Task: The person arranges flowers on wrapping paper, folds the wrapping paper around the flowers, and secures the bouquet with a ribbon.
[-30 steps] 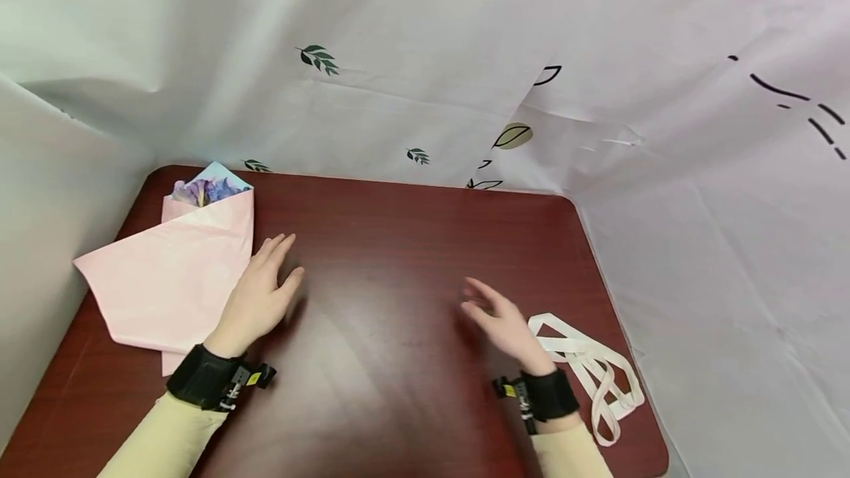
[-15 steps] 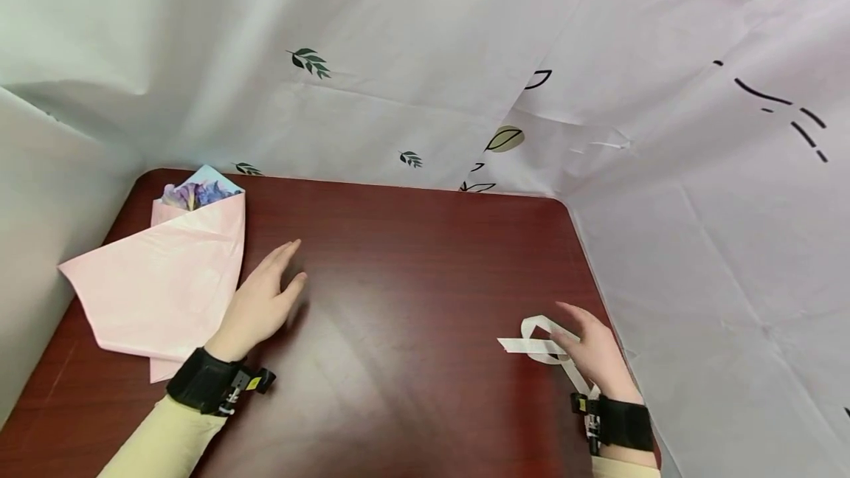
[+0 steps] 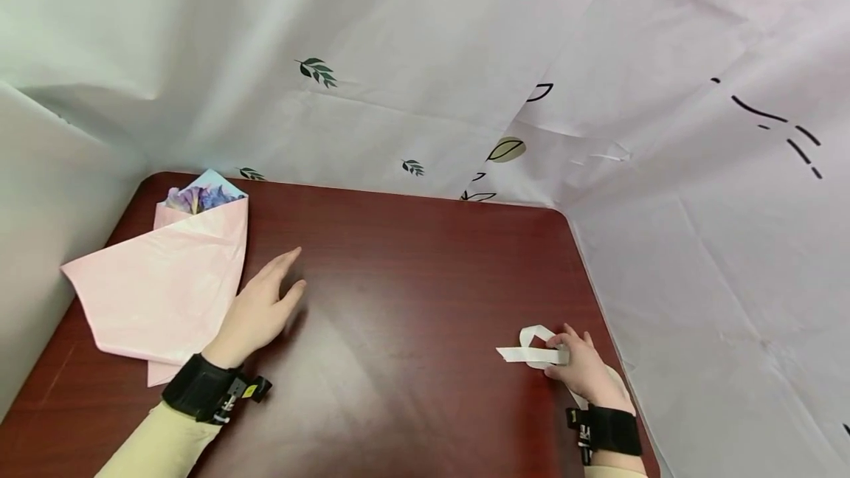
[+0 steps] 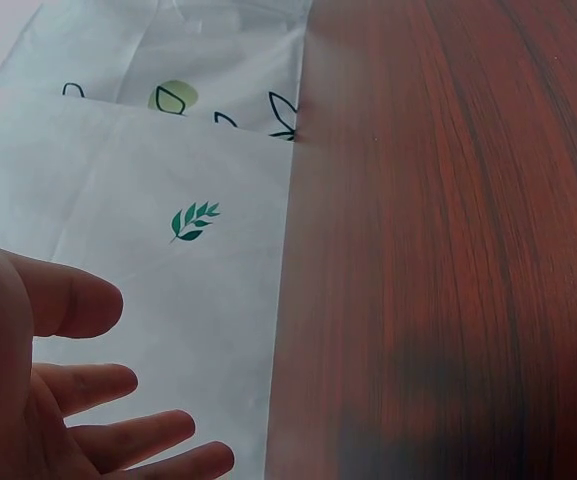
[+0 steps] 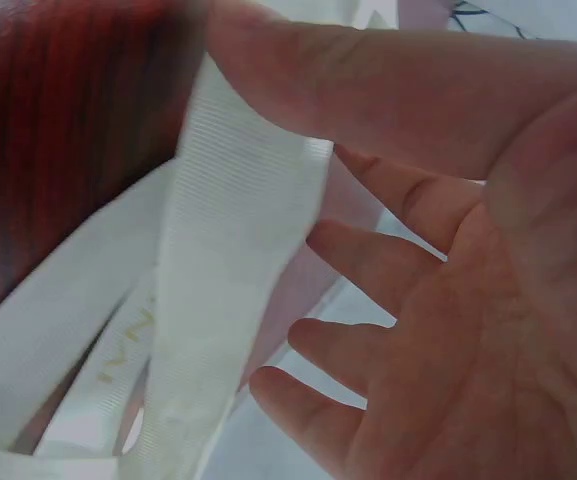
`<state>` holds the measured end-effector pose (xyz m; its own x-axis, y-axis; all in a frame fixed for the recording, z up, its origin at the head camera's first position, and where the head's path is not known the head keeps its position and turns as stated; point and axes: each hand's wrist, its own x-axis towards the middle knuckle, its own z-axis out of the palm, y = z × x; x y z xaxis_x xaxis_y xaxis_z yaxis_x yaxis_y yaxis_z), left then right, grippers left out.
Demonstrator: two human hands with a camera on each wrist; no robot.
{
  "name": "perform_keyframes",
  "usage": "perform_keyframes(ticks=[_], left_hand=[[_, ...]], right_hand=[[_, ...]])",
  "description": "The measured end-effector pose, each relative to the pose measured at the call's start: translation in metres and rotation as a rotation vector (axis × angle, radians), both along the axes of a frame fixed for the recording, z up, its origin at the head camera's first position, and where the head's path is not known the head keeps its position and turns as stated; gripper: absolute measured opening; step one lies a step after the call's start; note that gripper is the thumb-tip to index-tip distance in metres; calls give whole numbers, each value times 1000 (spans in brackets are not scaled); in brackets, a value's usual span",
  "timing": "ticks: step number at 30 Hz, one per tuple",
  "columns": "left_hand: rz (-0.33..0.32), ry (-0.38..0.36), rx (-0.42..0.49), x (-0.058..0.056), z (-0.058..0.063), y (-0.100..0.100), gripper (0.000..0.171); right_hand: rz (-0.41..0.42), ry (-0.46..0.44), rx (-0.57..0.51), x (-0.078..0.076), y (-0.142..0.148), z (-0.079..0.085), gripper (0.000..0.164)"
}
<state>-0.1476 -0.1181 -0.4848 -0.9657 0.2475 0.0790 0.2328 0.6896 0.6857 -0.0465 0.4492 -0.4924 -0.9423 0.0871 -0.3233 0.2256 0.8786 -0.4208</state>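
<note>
At the right of the table, a white ribbon (image 3: 531, 355) lies in loose loops. My right hand (image 3: 584, 371) pinches it, thumb on one side and fingertips on the other. In the right wrist view the thumb crosses the ribbon (image 5: 233, 230), which carries faint gold lettering on one strand; the index fingertip is hidden. My left hand (image 3: 255, 316) is held with fingers extended and thumb apart, holding nothing. Beside it, to the left, lies a pink-wrapped bouquet (image 3: 162, 282) with purple-blue flowers (image 3: 199, 199) showing at its top. The left wrist view shows the left hand's spread fingers (image 4: 133, 440).
The dark red wooden table (image 3: 392, 264) has rounded corners. A white curtain (image 3: 372, 80) printed with leaves hangs behind it and along both sides, close to the table's edges.
My right hand has moved right and down onto the ribbon, and its fingers have closed on it. One ribbon end now points left. The left hand has stayed nearly still.
</note>
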Motion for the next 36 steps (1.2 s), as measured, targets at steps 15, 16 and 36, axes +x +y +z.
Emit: perform_keyframes(ticks=[15, 16, 36], left_hand=[[-26, 6, 31, 3, -2, 11, 60], [-30, 9, 34, 4, -3, 13, 60], [-263, -47, 430, 11, 7, 113, 81]], right_hand=[[17, 249, 5, -12, -38, 12, 8], [13, 266, -5, -16, -44, 13, 7], [251, 480, -535, -81, -249, 57, 13]])
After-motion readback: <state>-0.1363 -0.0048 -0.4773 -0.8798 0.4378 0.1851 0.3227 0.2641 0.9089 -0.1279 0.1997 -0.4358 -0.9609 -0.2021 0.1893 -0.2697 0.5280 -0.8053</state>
